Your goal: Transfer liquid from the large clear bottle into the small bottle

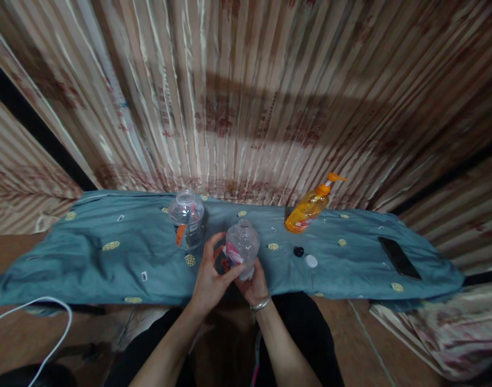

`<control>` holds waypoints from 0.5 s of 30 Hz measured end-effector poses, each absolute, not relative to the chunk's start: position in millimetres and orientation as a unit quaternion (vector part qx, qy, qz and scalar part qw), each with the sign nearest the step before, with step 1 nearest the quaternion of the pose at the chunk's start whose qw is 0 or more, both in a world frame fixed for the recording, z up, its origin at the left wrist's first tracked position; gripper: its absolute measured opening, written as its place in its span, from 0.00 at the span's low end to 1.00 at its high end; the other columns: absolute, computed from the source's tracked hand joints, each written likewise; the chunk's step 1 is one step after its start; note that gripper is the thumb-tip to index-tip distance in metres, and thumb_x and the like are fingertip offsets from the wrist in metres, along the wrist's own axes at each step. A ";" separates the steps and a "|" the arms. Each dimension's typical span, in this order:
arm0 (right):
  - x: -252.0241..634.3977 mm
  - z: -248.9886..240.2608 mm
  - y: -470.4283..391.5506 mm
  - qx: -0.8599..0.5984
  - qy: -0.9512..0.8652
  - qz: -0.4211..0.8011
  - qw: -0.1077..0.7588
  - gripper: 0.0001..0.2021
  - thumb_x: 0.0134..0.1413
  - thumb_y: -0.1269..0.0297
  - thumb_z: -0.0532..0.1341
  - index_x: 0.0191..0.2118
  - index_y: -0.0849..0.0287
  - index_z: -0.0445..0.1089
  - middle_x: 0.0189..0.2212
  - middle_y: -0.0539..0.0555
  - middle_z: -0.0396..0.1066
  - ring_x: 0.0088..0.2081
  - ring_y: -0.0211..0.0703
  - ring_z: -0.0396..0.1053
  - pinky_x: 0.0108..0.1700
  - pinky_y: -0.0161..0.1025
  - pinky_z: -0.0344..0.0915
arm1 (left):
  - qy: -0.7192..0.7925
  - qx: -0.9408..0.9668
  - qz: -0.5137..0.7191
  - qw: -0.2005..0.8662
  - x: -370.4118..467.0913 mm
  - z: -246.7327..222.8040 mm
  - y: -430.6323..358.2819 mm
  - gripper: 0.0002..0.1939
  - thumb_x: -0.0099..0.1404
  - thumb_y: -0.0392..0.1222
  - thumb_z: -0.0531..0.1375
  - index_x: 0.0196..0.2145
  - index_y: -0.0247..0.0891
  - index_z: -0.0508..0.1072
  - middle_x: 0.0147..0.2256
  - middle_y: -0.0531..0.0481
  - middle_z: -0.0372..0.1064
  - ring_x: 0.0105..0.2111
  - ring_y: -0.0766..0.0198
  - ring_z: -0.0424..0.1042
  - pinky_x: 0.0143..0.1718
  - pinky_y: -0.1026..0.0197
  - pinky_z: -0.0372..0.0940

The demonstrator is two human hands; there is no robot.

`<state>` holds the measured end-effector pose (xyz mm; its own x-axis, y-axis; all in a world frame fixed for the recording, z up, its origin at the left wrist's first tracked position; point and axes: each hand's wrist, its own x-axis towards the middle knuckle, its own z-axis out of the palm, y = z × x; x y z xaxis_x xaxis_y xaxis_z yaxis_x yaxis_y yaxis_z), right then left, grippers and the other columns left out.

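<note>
A clear plastic bottle (pixel 248 244) with a pink and white label is held between my two hands near the front edge of the cloth, its uncapped neck tilted up and away. My left hand (pixel 214 274) grips its left side, thumb across the front and fingers round the label. Beneath and behind the base, my right hand (pixel 254 286) supports it, its fingers partly hidden by the bottle. A second, wider clear bottle (pixel 187 217) with an orange and dark label stands uncapped to the left. Two caps, one black (pixel 298 251) and one white (pixel 311 261), lie to the right.
An orange pump bottle (pixel 308 210) stands at the back right. A dark phone (pixel 399 258) lies at the right end of the teal patterned cloth (pixel 149 255). Pleated curtains (pixel 246 107) hang behind, and a white cable (pixel 68 317) loops at lower left.
</note>
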<state>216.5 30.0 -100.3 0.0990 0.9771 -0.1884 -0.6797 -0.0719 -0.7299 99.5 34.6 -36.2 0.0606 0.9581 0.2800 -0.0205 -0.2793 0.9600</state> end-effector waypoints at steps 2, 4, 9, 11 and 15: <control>215.3 -100.2 35.5 -0.360 -0.178 0.620 0.674 0.17 0.52 0.49 0.62 0.40 0.56 0.74 0.38 0.53 0.79 0.41 0.48 0.76 0.46 0.48 0.74 | 0.414 0.571 0.558 0.437 103.8 -38.3 32.9 0.33 0.53 0.42 0.69 0.54 0.44 0.62 0.56 0.44 0.61 0.59 0.50 0.61 0.59 0.45 0.58; 212.7 -101.5 38.4 -0.367 -0.158 0.593 0.699 0.15 0.50 0.52 0.64 0.40 0.55 0.73 0.39 0.51 0.78 0.41 0.47 0.76 0.47 0.47 0.73 | 0.420 0.562 0.557 0.445 108.6 -41.1 32.4 0.36 0.49 0.42 0.70 0.54 0.44 0.61 0.56 0.43 0.60 0.57 0.50 0.62 0.57 0.45 0.61; 196.0 -106.6 34.5 -0.376 -0.163 0.578 0.706 0.19 0.51 0.51 0.62 0.45 0.57 0.73 0.41 0.53 0.78 0.41 0.47 0.76 0.47 0.45 0.72 | 0.446 0.518 0.565 0.462 115.6 -47.0 36.1 0.40 0.47 0.42 0.71 0.55 0.44 0.58 0.55 0.43 0.61 0.53 0.52 0.68 0.53 0.48 0.65; 189.3 -107.4 31.9 -0.373 -0.175 0.577 0.705 0.21 0.52 0.50 0.62 0.48 0.57 0.72 0.42 0.53 0.77 0.42 0.46 0.76 0.47 0.43 0.72 | 0.452 0.506 0.566 0.468 115.1 -46.8 38.2 0.40 0.46 0.43 0.71 0.54 0.43 0.57 0.54 0.43 0.62 0.48 0.54 0.72 0.49 0.51 0.67; 187.5 -104.2 32.0 -0.399 -0.239 0.551 0.693 0.20 0.55 0.47 0.59 0.44 0.57 0.73 0.41 0.53 0.78 0.42 0.45 0.75 0.48 0.42 0.71 | 0.450 0.519 0.552 0.472 111.1 -43.9 39.8 0.35 0.48 0.42 0.70 0.51 0.42 0.60 0.50 0.45 0.67 0.43 0.56 0.74 0.46 0.52 0.68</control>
